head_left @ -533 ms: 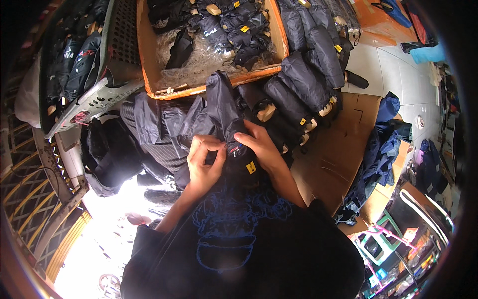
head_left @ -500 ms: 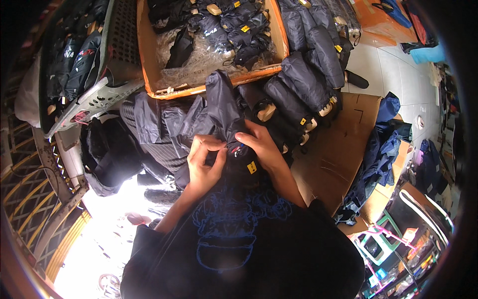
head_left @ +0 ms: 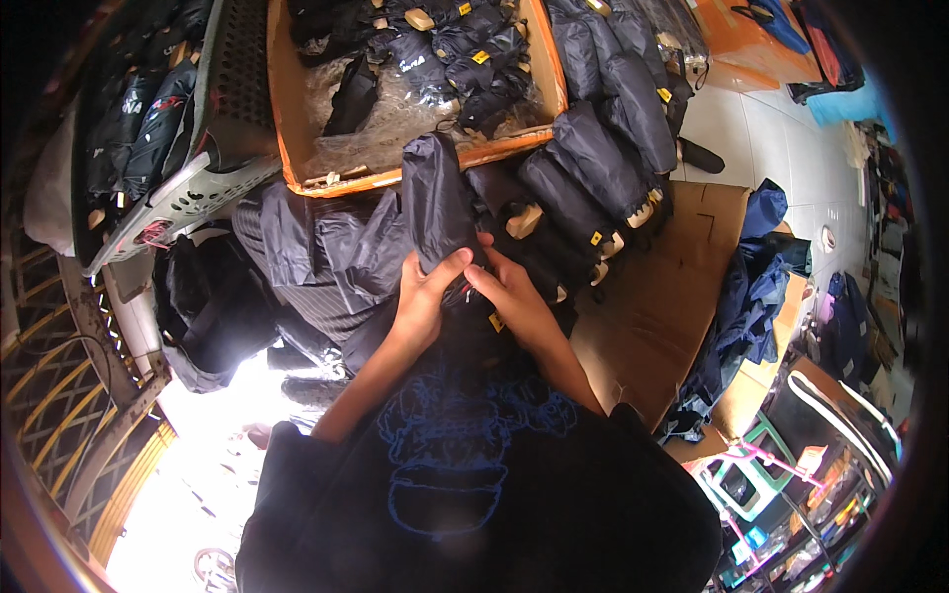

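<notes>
Both hands hold a folded umbrella [head_left: 433, 193] in a dark sleeve, its far end pointing away toward the carton. My left hand [head_left: 425, 296] wraps its near left side, thumb laid across the top. From the right, my right hand [head_left: 506, 292] grips the same near end, and the two thumbs almost meet. A small yellow tag [head_left: 496, 322] hangs just below the right hand. The umbrella's near end is mostly hidden by the fingers and the dark shirt. Loose dark sleeves [head_left: 361, 242] lie just left of it over a striped cloth.
An orange-edged carton [head_left: 425, 170] with plastic wrap and more umbrellas stands ahead. Sleeved umbrellas [head_left: 563, 193] with pale handles line up at right, beside a flattened cardboard sheet [head_left: 652, 296]. A perforated grey crate [head_left: 188, 203] is at left. Navy cloth [head_left: 756, 296] lies at far right.
My left hand has gone from a pinch near the umbrella's end to a wrap around its side. The sleeve looks fuller and smoother. Both hands have drawn closer together.
</notes>
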`<state>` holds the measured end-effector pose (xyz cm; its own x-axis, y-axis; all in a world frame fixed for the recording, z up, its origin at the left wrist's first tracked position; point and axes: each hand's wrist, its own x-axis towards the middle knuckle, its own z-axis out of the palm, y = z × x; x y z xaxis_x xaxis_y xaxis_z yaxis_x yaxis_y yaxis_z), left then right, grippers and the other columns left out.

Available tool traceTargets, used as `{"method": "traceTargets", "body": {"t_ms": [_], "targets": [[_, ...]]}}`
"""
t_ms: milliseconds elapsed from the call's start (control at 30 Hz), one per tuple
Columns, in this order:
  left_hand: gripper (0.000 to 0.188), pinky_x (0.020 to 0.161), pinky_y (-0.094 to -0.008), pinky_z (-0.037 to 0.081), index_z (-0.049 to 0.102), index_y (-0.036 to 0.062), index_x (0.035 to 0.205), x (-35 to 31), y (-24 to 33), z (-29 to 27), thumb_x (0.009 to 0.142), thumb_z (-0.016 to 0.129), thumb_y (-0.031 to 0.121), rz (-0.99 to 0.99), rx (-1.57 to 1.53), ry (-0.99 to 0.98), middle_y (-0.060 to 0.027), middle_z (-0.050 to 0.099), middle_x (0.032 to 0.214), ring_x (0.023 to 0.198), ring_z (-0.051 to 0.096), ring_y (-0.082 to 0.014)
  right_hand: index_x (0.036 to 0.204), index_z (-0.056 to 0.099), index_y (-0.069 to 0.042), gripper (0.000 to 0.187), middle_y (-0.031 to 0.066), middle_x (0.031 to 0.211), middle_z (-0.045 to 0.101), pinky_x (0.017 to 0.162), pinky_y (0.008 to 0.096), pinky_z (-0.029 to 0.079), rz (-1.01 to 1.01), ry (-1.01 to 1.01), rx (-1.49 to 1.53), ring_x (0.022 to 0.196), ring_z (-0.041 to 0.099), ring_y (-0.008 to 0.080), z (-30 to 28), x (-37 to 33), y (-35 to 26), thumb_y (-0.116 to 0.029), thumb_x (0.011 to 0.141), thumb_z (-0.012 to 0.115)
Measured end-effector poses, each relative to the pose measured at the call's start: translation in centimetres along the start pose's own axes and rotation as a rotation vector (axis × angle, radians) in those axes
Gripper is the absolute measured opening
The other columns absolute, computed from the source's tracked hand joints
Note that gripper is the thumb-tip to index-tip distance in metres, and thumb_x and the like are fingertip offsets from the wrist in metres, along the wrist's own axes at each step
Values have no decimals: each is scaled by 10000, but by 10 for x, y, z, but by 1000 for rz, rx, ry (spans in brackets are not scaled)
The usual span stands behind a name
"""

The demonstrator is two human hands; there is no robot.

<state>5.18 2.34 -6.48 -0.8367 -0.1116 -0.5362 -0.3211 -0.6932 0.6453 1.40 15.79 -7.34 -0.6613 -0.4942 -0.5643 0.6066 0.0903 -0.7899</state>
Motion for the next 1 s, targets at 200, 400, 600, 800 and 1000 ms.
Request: {"method": "traceTargets", "body": {"t_ms": [200, 400, 600, 800, 1000], "targets": [[318, 863, -311, 497, 608, -21, 1112, -7, -8, -1, 868, 650, 178, -64, -7, 48, -111, 672, 1044, 953, 642, -180, 1359, 440, 26, 559, 95, 1173, 601, 934, 287, 426, 147, -111, 47, 1054, 551, 158, -5, -13, -6, -252, 909, 621], [455, 962, -329, 428, 533, -11, 1227, -6, -21, -9, 913, 604, 310, -48, -48, 9, -121, 632, 1143, 1056, 594, -205, 1285, 507, 40, 530, 109, 1033, 658, 879, 289, 457, -57, 106, -145, 982, 597, 157, 4, -13, 17, -205, 840, 655], [580, 1014, -354, 388, 472, -45, 1289, 6, -11, -30, 938, 520, 415, 4, 35, -207, -172, 581, 1237, 1160, 547, -262, 1274, 504, 55, 536, 131, 1005, 666, 887, 295, 458, -251, 193, -221, 989, 609, 170, 11, -10, 19, -161, 808, 658], [466, 921, -365, 469, 618, -76, 1054, 10, 9, -15, 881, 572, 354, 114, 98, -295, -202, 669, 1026, 1027, 627, -261, 1308, 477, 38, 567, 136, 1103, 632, 934, 302, 435, -214, 40, -109, 1062, 579, 176, 15, -6, 11, -148, 805, 663], [632, 895, -370, 477, 486, -52, 1191, 2, -2, -14, 849, 575, 471, 63, 116, -121, -204, 657, 975, 975, 634, -289, 1327, 484, 5, 584, 131, 1175, 591, 973, 315, 407, -36, -6, -125, 1140, 538, 191, 17, -16, 3, -171, 808, 684]]}}
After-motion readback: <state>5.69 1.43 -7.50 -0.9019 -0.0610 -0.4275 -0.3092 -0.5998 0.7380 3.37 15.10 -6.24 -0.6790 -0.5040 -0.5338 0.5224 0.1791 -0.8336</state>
